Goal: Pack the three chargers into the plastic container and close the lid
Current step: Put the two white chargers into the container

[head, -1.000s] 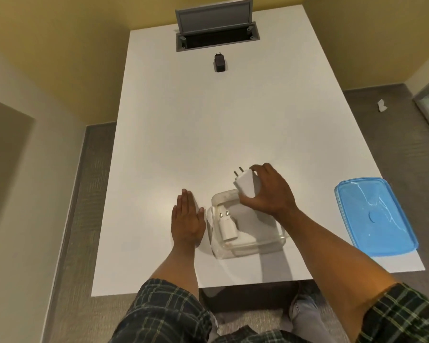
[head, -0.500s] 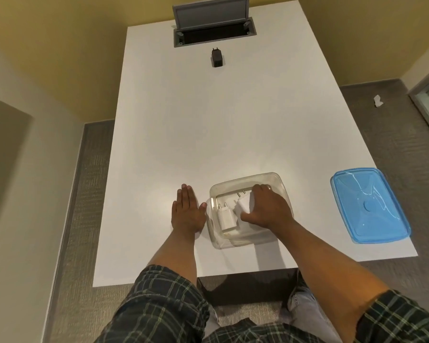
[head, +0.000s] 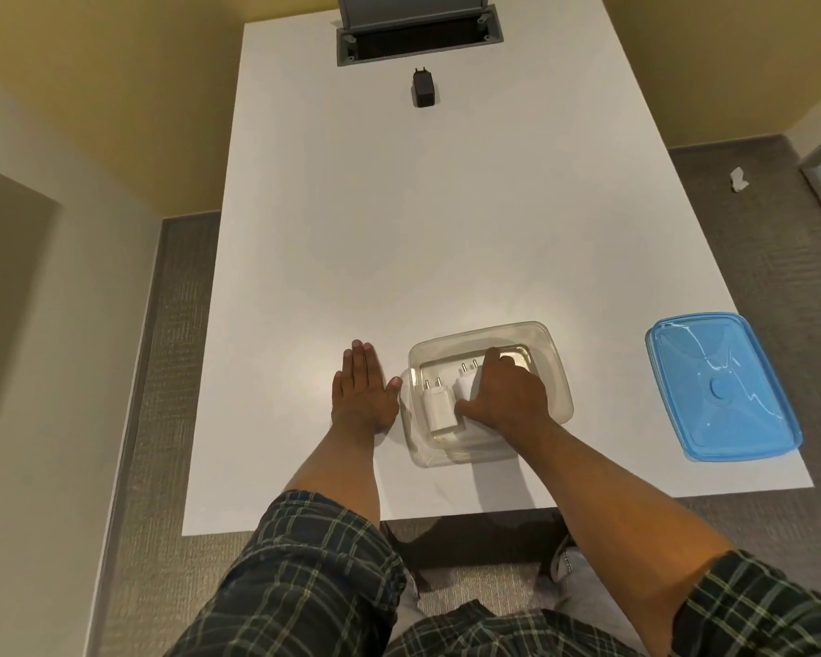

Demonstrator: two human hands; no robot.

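Observation:
A clear plastic container (head: 548, 353) stands open near the table's front edge. A small white charger (head: 438, 407) lies in its left half, prongs pointing away from me. My right hand (head: 505, 395) is inside the container, closed over a second white charger (head: 466, 384) beside the first. My left hand (head: 362, 393) lies flat on the table, fingers together, thumb near the container's left wall. A black charger (head: 423, 88) sits far back on the table. The blue lid (head: 721, 391) lies to the right of the container.
The white table (head: 423, 230) has a grey cable box (head: 418, 37) with a raised flap at its far end, just behind the black charger. Grey carpet surrounds the table, with a white scrap (head: 738, 179) on the floor at right. Yellow walls stand behind.
My right hand has lowered the second white charger from above the container's far rim down into it, beside the first. The left hand has stayed flat on the table.

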